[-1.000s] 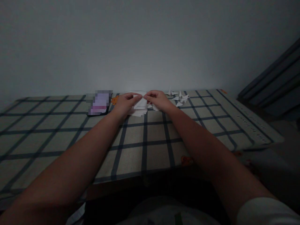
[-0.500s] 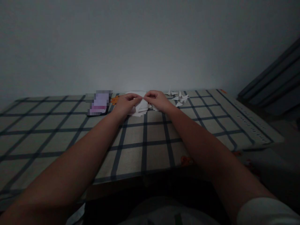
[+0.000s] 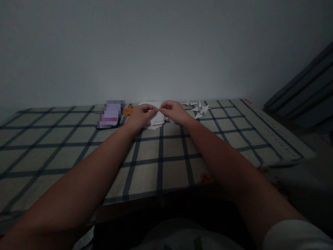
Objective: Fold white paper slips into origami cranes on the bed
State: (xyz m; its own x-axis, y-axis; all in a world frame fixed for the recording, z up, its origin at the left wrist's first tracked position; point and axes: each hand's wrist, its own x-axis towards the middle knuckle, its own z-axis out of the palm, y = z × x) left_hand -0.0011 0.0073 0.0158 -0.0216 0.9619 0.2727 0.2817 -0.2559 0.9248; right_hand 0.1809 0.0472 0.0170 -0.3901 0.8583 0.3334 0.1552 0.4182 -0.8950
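My left hand [image 3: 140, 115] and my right hand [image 3: 174, 111] meet fingertip to fingertip over a stack of white paper [image 3: 156, 124] near the wall. Both hands pinch a small piece of white paper [image 3: 159, 114], thumbs and forefingers almost touching at its top. Its exact folded shape is hard to make out against the white sheets below. Folded paper cranes [image 3: 201, 110] lie just right of my right hand, and another paper crane [image 3: 189, 102] sits behind them.
A phone [image 3: 111, 114], its screen blurred, stands left of my left hand. The table carries a checked cloth [image 3: 145, 166] with an orange print [image 3: 127, 111]. A pale wall [image 3: 166, 48] rises directly behind the table, and a grey curtain [image 3: 307, 93] hangs at the right.
Both hands keep almost the same place and pinch; only a very slight shift of the fingers and right wrist shows.
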